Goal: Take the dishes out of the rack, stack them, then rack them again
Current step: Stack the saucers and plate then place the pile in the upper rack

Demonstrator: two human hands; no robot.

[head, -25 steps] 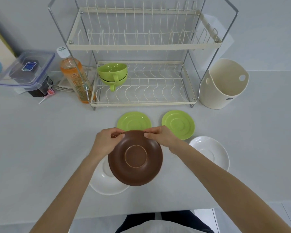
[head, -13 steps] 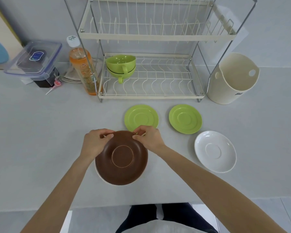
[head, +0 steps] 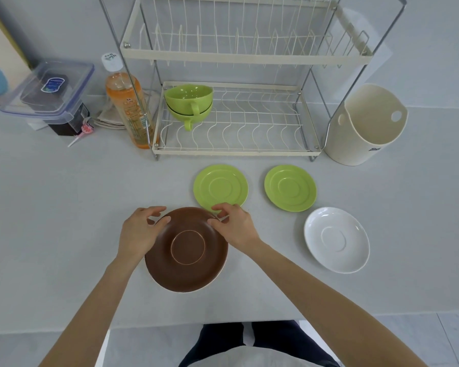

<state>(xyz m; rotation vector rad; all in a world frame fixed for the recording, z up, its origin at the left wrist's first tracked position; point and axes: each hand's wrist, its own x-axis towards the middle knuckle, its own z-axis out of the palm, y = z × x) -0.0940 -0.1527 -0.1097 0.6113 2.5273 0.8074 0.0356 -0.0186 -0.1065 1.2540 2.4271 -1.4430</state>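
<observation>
Brown and upside down, the saucer (head: 186, 249) lies near the front edge of the counter (head: 64, 207), its foot ring facing up. A thin pale rim shows under its lower edge, so it appears to sit on another dish, though little of that one can be seen. The left hand (head: 139, 231) is at the saucer's far-left rim, fingers (head: 162, 221) curled loosely with the tips at the edge; the right hand (head: 236, 226) is at the far-right rim in the same way. Both sets of fingers are half open, touching or almost touching the rim, and a firm hold cannot be made out.

Just beyond the right hand lies a green saucer (head: 220, 188), right side up, and beside it to the right, apart from it, a second green saucer (head: 290, 188). A white saucer (head: 336, 239) lies nearer the front, to the right of the brown one and well apart from it.

Behind them stands the two-tier wire rack (head: 236, 149). Two green cups (head: 188, 105) are nested in the left corner of its lower tier. A bottle of orange liquid (head: 129, 107) stands just left of the rack, a cream tub (head: 366, 125) just right of it.
</observation>
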